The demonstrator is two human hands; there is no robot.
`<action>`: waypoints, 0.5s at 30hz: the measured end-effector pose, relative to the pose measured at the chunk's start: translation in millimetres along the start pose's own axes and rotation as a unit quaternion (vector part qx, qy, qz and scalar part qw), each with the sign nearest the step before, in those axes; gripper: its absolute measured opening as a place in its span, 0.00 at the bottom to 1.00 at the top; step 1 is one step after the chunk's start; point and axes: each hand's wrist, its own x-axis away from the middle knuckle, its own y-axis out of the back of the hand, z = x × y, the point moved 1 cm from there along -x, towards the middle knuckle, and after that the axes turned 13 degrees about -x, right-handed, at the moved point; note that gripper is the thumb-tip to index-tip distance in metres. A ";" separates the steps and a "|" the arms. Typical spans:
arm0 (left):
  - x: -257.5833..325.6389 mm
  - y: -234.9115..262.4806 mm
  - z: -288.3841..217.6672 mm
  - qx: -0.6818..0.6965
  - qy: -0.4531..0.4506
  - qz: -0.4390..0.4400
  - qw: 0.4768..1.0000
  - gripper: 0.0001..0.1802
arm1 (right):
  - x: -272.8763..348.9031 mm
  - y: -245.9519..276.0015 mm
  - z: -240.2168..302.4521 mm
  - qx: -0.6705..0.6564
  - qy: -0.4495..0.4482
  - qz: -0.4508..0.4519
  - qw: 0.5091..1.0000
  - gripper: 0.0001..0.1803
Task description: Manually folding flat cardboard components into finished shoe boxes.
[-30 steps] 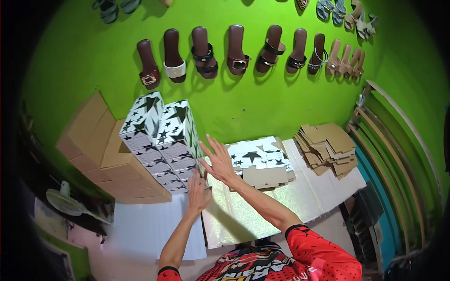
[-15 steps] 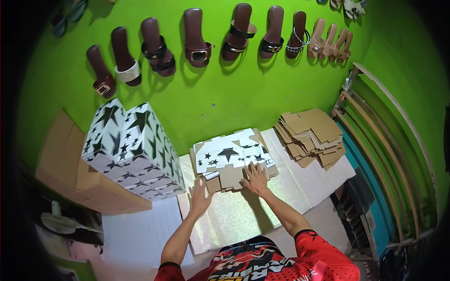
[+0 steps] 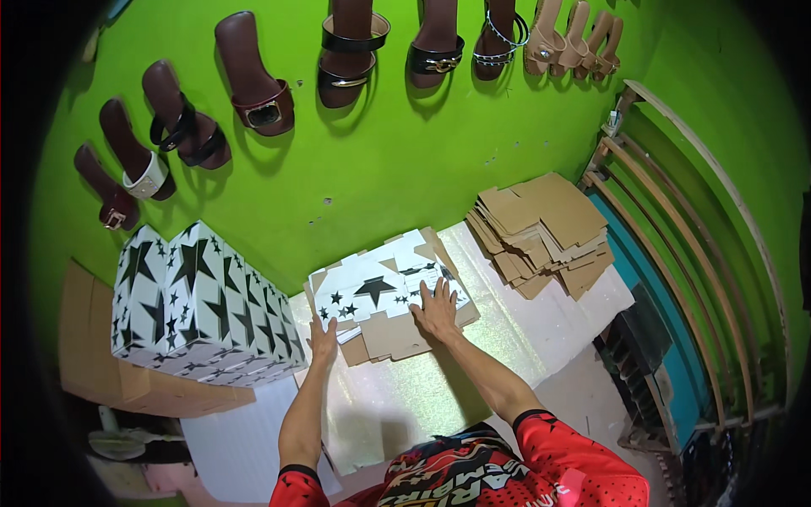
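A pile of flat, unfolded box cardboard (image 3: 374,291), white with black stars on the top sheet and brown at its edges, lies on the shiny pale table (image 3: 363,431) in front of me. My right hand (image 3: 436,313) rests on the top sheet toward its right side, palm down with the fingers spread. At the pile's left front corner is my left hand (image 3: 322,341), its fingers stretched out along the side and holding nothing. A brown flap (image 3: 393,338) sticks out of the pile toward me, between my hands.
Folded white star-printed boxes (image 3: 203,296) stand stacked at the left, by a large brown carton (image 3: 89,367). A pile of flat brown cardboard (image 3: 545,224) lies at the back right. Sandals (image 3: 262,110) hang on the green wall; a wooden slatted frame (image 3: 676,245) leans at the right.
My view has shifted, so things sit differently in the picture. My right hand has slid from the brown flap farther onto the white sheet. My left hand has come to the pile's left side.
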 end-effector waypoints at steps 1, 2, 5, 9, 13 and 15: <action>0.7 -2.5 -1.9 0.002 0.002 -0.003 1.000 0.55 | 0.6 -2.4 -1.2 0.018 0.012 -0.007 1.000 0.44; 2.3 -6.5 -4.3 -0.018 0.017 -0.013 1.000 0.54 | 1.9 -4.0 -3.0 -0.004 0.019 -0.017 1.000 0.42; 8.3 -6.8 10.8 0.044 0.044 -0.014 0.998 0.54 | 3.2 -5.3 8.0 -0.071 0.027 -0.046 0.996 0.42; 15.2 -13.2 9.4 0.083 0.024 -0.004 0.996 0.53 | -0.3 1.4 -9.9 -0.088 -0.034 -0.063 0.994 0.43; 35.4 -15.9 23.8 0.108 0.036 -0.019 0.993 0.52 | 15.9 4.5 -9.8 -0.144 -0.019 -0.043 0.989 0.43; 55.0 -21.8 37.1 0.115 0.048 -0.033 0.992 0.52 | 33.7 4.7 -9.0 -0.140 -0.021 -0.018 0.990 0.42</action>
